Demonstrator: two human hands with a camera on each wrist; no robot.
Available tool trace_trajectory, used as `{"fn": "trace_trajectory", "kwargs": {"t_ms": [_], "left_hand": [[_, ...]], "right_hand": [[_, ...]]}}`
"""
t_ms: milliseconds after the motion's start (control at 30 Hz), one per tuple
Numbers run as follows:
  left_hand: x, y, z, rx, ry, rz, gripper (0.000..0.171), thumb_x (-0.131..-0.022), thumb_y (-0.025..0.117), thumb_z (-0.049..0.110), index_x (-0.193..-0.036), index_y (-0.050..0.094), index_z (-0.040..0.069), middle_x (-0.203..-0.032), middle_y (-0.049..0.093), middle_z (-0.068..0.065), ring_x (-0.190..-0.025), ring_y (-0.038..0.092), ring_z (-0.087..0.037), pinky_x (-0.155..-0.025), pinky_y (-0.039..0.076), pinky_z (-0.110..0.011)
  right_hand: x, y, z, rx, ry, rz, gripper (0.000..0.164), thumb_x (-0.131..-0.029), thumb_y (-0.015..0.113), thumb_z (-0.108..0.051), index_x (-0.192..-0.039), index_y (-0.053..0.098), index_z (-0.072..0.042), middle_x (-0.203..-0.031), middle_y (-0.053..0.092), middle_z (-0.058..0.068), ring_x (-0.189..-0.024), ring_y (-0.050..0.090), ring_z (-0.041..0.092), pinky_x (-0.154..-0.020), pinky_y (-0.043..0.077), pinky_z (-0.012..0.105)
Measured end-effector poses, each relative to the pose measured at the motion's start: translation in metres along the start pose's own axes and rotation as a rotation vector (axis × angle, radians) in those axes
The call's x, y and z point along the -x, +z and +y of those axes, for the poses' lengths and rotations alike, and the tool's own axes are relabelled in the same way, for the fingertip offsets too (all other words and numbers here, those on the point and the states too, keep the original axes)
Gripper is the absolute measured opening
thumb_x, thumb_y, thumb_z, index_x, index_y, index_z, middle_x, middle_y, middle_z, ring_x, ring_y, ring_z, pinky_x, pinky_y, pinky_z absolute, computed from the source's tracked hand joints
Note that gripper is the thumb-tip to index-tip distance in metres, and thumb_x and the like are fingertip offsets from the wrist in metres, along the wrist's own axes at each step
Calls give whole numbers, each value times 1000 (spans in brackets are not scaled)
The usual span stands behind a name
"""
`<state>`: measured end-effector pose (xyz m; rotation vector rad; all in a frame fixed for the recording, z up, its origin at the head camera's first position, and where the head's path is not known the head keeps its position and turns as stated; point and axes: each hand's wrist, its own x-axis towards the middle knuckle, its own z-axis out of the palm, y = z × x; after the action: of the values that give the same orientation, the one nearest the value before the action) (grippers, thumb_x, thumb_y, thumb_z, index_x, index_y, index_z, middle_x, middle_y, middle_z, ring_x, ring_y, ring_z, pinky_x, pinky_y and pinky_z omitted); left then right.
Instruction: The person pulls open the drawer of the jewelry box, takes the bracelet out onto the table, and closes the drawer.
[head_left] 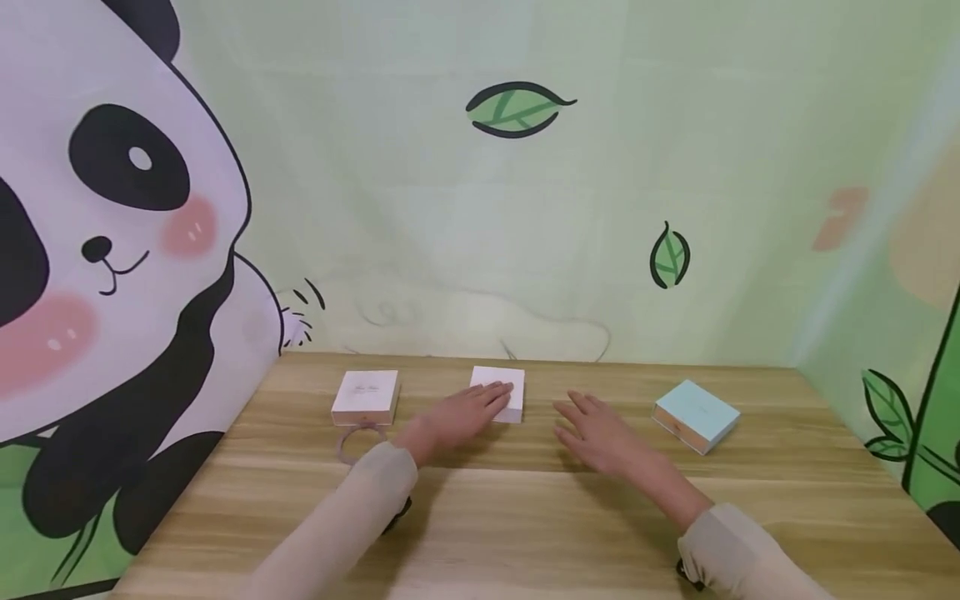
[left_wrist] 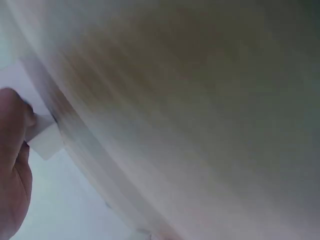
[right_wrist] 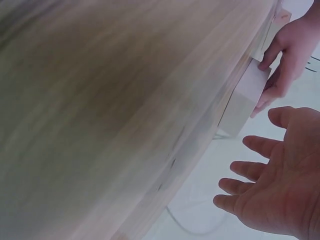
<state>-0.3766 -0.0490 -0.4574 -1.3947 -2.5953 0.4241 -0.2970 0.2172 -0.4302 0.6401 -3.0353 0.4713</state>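
Observation:
At the middle of the table, my left hand [head_left: 463, 414] lies over a white box [head_left: 513, 407]. Its fingers reach across the lid, while the right wrist view shows the thumb [right_wrist: 271, 54] against the box's near edge, so the hand holds the box on the tabletop. To the right of that box, my right hand [head_left: 596, 433] is held above the wood, fingers spread, touching nothing. Palm and fingertips show plainly in the right wrist view. A pale blue box [head_left: 697, 412], turned at an angle, sits beyond it on the right.
Another white box [head_left: 365, 396] with faint lettering lies at the left. A thin purplish ring [head_left: 341, 450] is in front of it, partly behind the left sleeve. The wooden table [head_left: 525, 533] ends at a fabric backdrop [head_left: 375, 208] printed with a panda and leaves.

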Motion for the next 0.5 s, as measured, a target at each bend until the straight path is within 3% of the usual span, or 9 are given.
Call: {"fn": "trace_trajectory", "kwargs": {"t_ms": [133, 367, 500], "left_hand": [[-7, -3, 9, 150, -133, 12, 52, -107, 49, 17, -155, 36, 3, -165, 31, -11, -151, 30, -26, -123, 26, -40], [-32, -8, 30, 365, -542, -19, 81, -103, 42, 55, -161, 21, 4, -167, 23, -15, -155, 18, -33, -126, 14, -50], [-43, -4, 36, 417, -668, -44, 93, -100, 42, 66, -161, 18, 0, -168, 19, -17, -156, 12, -36, -126, 10, -51]], "right_hand": [[-3, 4, -3, -3, 0, -6, 51, -108, 47, -30, -150, 47, 1, -158, 33, 31, -145, 28, 54, -118, 25, 64], [-7, 4, -13, -15, -36, 18, 50, -107, 49, -28, -146, 50, 3, -155, 36, 34, -142, 33, 55, -117, 27, 64], [-8, 6, -17, -44, -32, 44, 49, -106, 51, -26, -144, 52, 5, -153, 37, 35, -142, 34, 54, -116, 28, 65]]}}
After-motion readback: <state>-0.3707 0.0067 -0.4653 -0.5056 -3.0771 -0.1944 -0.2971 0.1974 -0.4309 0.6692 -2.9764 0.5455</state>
